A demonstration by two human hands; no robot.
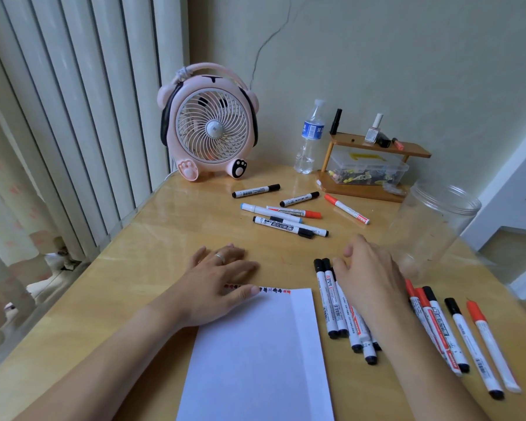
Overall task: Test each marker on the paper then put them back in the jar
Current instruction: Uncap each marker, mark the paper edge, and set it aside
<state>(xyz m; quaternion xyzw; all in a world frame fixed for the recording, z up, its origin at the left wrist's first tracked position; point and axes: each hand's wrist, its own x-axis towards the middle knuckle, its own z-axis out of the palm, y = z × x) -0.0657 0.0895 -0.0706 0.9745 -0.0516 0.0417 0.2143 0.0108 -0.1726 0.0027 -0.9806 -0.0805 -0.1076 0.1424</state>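
Observation:
A white sheet of paper (255,354) lies at the table's near edge, with small red and black test marks along its top edge. My left hand (222,278) lies flat on the paper's top left corner, fingers straight. My right hand (368,275) rests palm down over a bunch of black and red markers (334,302) right of the paper; its fingertips are hidden, so no grip shows. More markers (456,332) lie further right. Several loose markers (286,214) lie scattered farther back. The clear plastic jar (431,226) stands open and empty at the right.
A pink desk fan (208,123) stands at the back of the wooden table (164,226). A water bottle (308,138) and a small wooden shelf (374,168) with a plastic box and nail polish stand at the back right. Curtains hang on the left.

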